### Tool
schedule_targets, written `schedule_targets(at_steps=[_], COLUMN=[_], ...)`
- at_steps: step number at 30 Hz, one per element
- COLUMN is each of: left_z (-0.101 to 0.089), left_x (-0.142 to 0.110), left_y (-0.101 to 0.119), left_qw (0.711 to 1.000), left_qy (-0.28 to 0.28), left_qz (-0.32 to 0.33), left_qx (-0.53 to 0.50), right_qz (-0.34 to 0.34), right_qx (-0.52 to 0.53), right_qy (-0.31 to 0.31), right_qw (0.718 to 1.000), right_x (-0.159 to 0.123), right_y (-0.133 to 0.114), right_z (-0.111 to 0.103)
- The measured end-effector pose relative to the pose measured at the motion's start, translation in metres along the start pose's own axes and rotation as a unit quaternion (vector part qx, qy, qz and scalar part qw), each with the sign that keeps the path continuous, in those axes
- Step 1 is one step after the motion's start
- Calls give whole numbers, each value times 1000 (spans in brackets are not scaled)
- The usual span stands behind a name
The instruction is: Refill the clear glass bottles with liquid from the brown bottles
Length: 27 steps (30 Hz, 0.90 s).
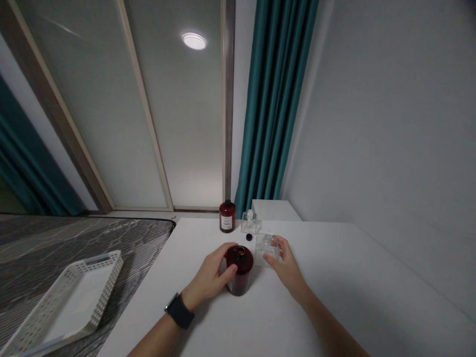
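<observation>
My left hand (pixel 215 271) is wrapped round a dark amber bottle (pixel 240 280), uncapped, with its round mouth showing on top. The bottle stands upright on the white table (pixel 260 322). Just to its right, my right hand (pixel 284 265) grips a clear, square-looking bottle (pixel 265 248) by its right side. A small black cap (pixel 249 237) lies on the table behind and between the two bottles. Farther back stand a second amber bottle (pixel 227 218) with a black cap and white label, and another clear bottle (pixel 251 224) with a white top.
A white perforated plastic basket (pixel 98 300) sits to the left on a grey patterned surface (pixel 141 235), past the table's left edge. A white box-like piece (pixel 275 208) is behind the table. Teal curtains (pixel 275 109) hang at the back, and a grey wall (pixel 390 148) runs along the right.
</observation>
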State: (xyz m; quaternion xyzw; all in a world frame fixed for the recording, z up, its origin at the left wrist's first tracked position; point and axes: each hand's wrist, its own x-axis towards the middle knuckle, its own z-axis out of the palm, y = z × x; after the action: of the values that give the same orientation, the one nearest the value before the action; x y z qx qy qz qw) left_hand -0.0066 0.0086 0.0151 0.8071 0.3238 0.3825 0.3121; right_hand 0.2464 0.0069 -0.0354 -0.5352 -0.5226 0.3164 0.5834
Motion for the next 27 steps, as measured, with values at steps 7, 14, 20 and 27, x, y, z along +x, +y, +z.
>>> schedule_targets(at_steps=[7,14,20,27], left_z=[5,7,6,-17], left_x=[0,5,14,38], left_y=[2,6,-5,-4], left_qw=[1000,989,962,965], left_qy=[10,61,125,111], left_qz=[-2,-55,-139,-142], left_qx=[-16,-122,-199,-192], right_qz=[-43,-69,-54,-58], right_qx=[-27,-35,37,80], right_qy=[-14,-50,-96,-171], right_qw=[999,996,993,980], right_x=[11,26,38,41], right_y=[-2,-21,-52,-74], right_z=[7,18,33,44])
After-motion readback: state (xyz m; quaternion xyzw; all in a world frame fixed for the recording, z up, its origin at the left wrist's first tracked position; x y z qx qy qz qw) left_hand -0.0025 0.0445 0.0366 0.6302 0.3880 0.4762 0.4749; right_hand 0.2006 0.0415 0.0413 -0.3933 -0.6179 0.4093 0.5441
